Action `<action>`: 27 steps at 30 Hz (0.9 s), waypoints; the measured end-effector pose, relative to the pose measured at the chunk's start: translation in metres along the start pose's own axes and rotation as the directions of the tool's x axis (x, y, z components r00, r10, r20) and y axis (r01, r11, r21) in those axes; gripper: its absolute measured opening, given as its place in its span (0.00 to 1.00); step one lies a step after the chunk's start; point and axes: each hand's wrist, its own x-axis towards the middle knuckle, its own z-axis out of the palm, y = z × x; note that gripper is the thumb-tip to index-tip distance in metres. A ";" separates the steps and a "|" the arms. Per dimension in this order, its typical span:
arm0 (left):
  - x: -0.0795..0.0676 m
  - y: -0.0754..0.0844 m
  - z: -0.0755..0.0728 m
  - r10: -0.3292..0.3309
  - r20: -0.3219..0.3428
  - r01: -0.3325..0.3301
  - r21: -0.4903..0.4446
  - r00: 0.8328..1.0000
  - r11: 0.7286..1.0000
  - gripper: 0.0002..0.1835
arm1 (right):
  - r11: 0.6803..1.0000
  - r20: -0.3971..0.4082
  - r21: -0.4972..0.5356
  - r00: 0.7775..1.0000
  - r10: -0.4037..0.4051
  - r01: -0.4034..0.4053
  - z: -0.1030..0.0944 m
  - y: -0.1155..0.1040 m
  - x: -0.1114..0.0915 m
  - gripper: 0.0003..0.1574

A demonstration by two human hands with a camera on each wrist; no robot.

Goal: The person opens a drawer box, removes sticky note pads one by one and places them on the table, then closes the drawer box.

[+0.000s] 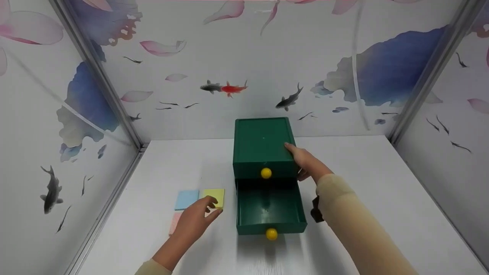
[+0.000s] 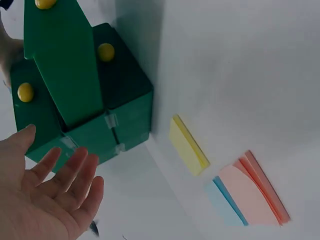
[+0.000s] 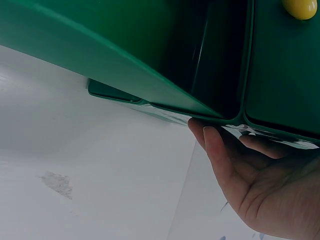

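A green drawer cabinet (image 1: 263, 141) with yellow knobs stands on the table, its middle drawer (image 1: 269, 210) pulled out; inside, the drawer shows bare green. My right hand (image 1: 307, 162) rests against the cabinet's right side, one digit at the top edge. In the right wrist view, the fingers (image 3: 216, 150) of that hand lie along the side wall. My left hand (image 1: 195, 219) holds nothing, its fingers loosely bent, left of the drawer. It overlaps the yellow sticky-note pad (image 1: 214, 195) in the head view. Beside this lie a blue pad (image 1: 187, 199) and pink pads (image 2: 250, 192).
White panels printed with fish and petals (image 1: 244, 57) enclose the table (image 1: 344, 229) at the back and both sides. Metal posts (image 1: 101, 80) stand at the corners. A yellow knob (image 1: 271, 234) juts forward from the drawer front. Something dark (image 1: 316, 210) shows under the right wrist.
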 end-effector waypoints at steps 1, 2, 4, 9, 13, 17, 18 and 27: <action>-0.001 0.004 0.002 0.015 0.010 -0.015 -0.017 1.000 1.000 0.15 | 1.000 0.000 0.002 1.000 0.002 -0.002 0.000 0.000 0.000 0.56; -0.002 0.008 0.004 0.028 0.022 -0.027 -0.032 0.999 0.999 0.16 | 1.000 0.000 0.003 1.000 0.004 -0.004 0.000 0.000 -0.001 0.56; -0.004 0.015 0.007 0.052 0.045 -0.050 -0.060 0.998 0.997 0.18 | 1.000 0.000 0.001 1.000 0.002 -0.002 0.000 0.000 -0.001 0.56; -0.010 0.026 0.015 0.145 0.074 -0.139 -0.074 0.987 0.988 0.21 | 1.000 -0.002 0.001 1.000 -0.002 0.002 0.000 0.000 -0.001 0.55; -0.013 0.029 0.021 0.219 0.073 -0.217 -0.038 0.973 0.976 0.20 | 1.000 -0.006 0.000 1.000 0.002 -0.002 -0.001 0.000 0.000 0.55; -0.015 0.029 0.025 0.269 0.041 -0.269 -0.005 0.962 0.963 0.13 | 1.000 -0.011 -0.011 1.000 -0.004 0.004 -0.002 0.001 0.000 0.55; -0.015 0.029 0.026 0.275 0.031 -0.275 -0.005 0.961 0.961 0.12 | 1.000 -0.012 -0.015 1.000 -0.006 0.006 -0.002 0.001 0.000 0.56; -0.012 0.030 0.029 0.250 -0.009 -0.249 0.010 0.968 0.968 0.08 | 1.000 -0.008 -0.003 1.000 -0.005 0.005 0.000 0.000 -0.002 0.56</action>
